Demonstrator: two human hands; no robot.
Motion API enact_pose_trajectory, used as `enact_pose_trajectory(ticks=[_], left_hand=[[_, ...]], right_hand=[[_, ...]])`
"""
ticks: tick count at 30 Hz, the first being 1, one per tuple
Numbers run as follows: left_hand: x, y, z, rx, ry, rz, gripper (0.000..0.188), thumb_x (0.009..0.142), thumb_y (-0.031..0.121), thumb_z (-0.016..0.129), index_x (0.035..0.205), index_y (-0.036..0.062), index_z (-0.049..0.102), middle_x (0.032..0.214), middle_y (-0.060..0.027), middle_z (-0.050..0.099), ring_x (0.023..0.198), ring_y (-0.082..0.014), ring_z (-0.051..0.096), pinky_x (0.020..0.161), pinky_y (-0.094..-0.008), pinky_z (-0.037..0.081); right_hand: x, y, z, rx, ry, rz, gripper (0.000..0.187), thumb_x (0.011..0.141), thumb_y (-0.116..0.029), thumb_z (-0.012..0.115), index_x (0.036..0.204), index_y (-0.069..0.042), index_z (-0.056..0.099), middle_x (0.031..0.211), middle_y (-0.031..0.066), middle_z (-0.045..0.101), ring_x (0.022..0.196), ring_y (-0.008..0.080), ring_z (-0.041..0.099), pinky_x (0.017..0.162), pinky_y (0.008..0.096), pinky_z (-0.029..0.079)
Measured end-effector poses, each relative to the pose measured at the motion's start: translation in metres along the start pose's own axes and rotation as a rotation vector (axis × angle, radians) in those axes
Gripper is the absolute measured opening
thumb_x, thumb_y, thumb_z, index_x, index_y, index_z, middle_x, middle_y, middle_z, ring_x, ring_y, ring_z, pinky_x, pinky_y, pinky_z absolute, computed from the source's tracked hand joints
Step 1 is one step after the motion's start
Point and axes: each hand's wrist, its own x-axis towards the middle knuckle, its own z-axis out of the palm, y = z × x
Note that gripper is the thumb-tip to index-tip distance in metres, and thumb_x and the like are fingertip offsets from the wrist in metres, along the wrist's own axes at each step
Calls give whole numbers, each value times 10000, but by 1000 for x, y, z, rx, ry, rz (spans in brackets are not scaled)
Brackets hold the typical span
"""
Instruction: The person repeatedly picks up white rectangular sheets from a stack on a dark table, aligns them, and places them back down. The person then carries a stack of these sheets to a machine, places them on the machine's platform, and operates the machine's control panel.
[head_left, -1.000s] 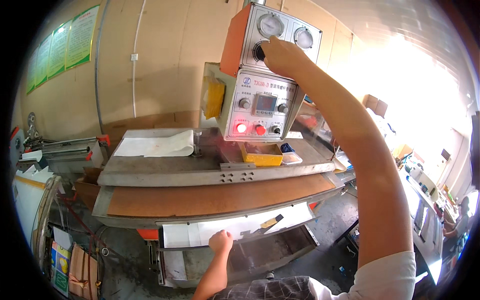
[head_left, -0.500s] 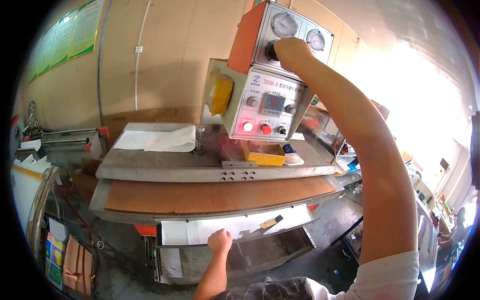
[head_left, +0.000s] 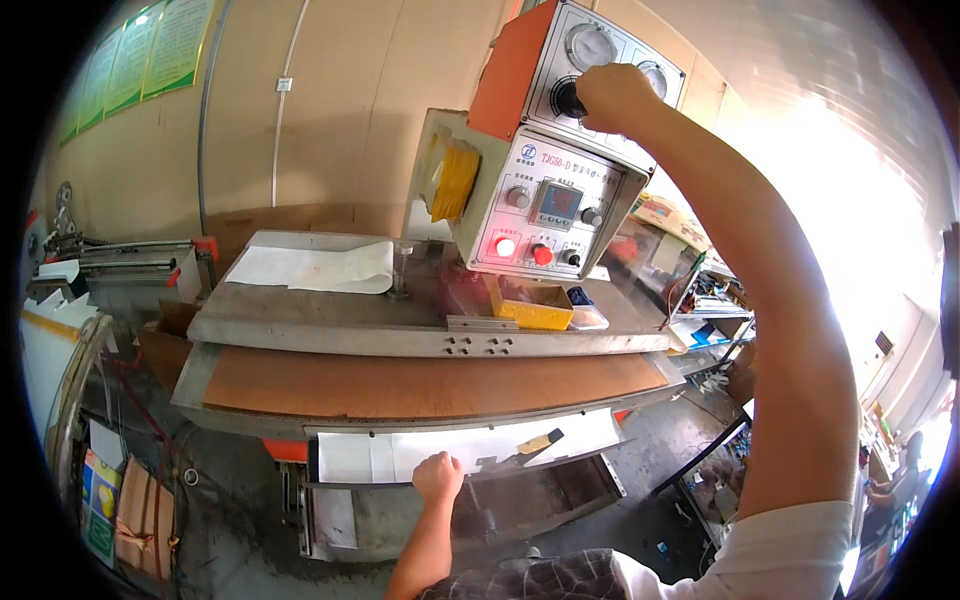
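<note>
My right hand (head_left: 617,97), arm raised, is closed around a black knob (head_left: 569,98) on the upper orange-and-grey control box (head_left: 497,75). Round gauges (head_left: 591,47) sit beside and above that knob. Low in front of me, my left hand (head_left: 438,478) makes a fist at the front edge of a shallow tray (head_left: 545,467); its curled fingers are hidden, so I cannot tell whether they grip the edge. White sheets (head_left: 345,457) lie in the tray, with a flat brush-like tool (head_left: 541,441) on them. Below the gauges, a grey panel (head_left: 548,205) carries a small display, knobs and a lit red button (head_left: 505,246).
Under the control box is a metal machine top (head_left: 300,318) bearing a white sheet (head_left: 315,267) and a yellow box (head_left: 533,303). A brown board (head_left: 430,384) lies on the bed beneath. Flattened cardboard (head_left: 146,520) leans at left; cluttered shelving (head_left: 715,300) stands at right.
The view has shifted slightly, so the control box sits farther right. My right hand stays on the knob, and my left fist remains at the tray's edge.
</note>
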Motion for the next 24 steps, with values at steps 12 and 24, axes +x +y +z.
enact_pose_trajectory(ticks=[12, 24], left_hand=[[1, 4, -2, -11, -69, -23, 239, 787, 281, 582, 694, 71, 648, 716, -116, 667, 683, -309, 653, 624, -443, 517], [1, 14, 5, -53, -94, 34, 216, 756, 285, 596, 717, 80, 650, 720, -116, 661, 686, -311, 645, 606, -441, 497]], right_hand=[[-13, -6, 4, 359, 74, 321, 391, 832, -440, 580, 793, -54, 636, 757, 96, 678, 679, 208, 682, 515, 313, 518], [2, 33, 36, 1454, -303, 467, 375, 905, -336, 415, 846, -35, 631, 537, 63, 560, 509, 181, 604, 545, 284, 489]])
